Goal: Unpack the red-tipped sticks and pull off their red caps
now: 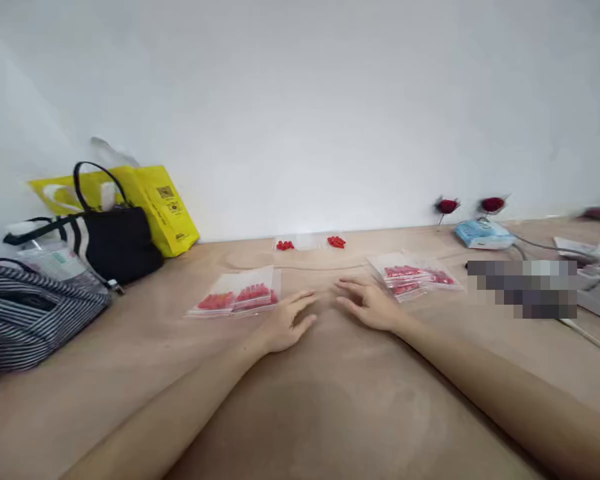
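My left hand [289, 322] rests on the tabletop with its fingers apart and nothing in it. Just left of it lie overlapping clear plastic bags [253, 280] holding small red pieces [217, 301]. My right hand [367, 303] is also on the table, fingers spread and holding nothing. To its right sits another pile of clear bags [400, 261] with red pieces [405, 271] inside. Farther back, near the wall, are two small groups: round red pieces [285, 245] and longer red pieces [337, 242], each on or in clear plastic.
At the left stand a striped bag [35, 313], a black handbag [123, 243] and a yellow bag [167, 207]. Two dark red flowers [448, 206] and a blue packet [484, 234] are at the back right. A blurred-out dark object [535, 287] and cables [587, 339] lie at the right.
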The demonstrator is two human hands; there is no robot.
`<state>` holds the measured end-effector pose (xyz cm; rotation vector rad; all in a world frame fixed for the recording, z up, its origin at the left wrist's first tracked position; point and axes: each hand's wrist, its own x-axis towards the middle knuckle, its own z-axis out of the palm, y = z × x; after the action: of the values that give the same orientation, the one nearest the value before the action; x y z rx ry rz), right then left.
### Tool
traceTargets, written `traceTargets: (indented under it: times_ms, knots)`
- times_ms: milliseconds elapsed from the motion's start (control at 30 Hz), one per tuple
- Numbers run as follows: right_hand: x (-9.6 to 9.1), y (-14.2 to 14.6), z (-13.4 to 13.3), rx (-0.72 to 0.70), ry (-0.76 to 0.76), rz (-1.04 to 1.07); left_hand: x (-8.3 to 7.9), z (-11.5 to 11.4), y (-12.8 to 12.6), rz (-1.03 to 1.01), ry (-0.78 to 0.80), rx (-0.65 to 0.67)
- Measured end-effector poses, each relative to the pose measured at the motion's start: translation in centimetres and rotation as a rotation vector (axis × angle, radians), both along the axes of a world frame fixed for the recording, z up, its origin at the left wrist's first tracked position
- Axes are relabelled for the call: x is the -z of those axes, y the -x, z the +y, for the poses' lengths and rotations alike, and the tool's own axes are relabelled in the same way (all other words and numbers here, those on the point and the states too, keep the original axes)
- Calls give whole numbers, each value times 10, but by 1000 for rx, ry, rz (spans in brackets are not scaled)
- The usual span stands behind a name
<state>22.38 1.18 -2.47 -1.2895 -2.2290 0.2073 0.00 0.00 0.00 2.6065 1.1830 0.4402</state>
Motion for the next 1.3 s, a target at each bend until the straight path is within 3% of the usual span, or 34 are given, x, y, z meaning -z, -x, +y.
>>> traceTargets:
  times_ms: [300, 433, 567, 700, 833, 1067, 1300]
  knots:
    - [10, -1, 0, -44, -11, -126, 8, 1, 0, 15, -38, 34]
    - [10, 3, 0, -33, -29, -137, 13, 6, 9, -43, -304, 14]
    - [9, 4, 0, -36, -33, -144, 2, 21, 36, -9, -555, -64]
    - [9, 4, 0, -37, -23, -144, -15, 34, 75, 236, -514, -127]
    - [10, 4, 0, -39, -31, -138, -19, 34, 96, 425, -432, -134]
    - [9, 4, 0, -42, -36, -114, -16, 23, 89, 527, -315, -187]
    - [7, 4, -1, -38, -13, -120, -1, 28, 78, 327, -503, -63]
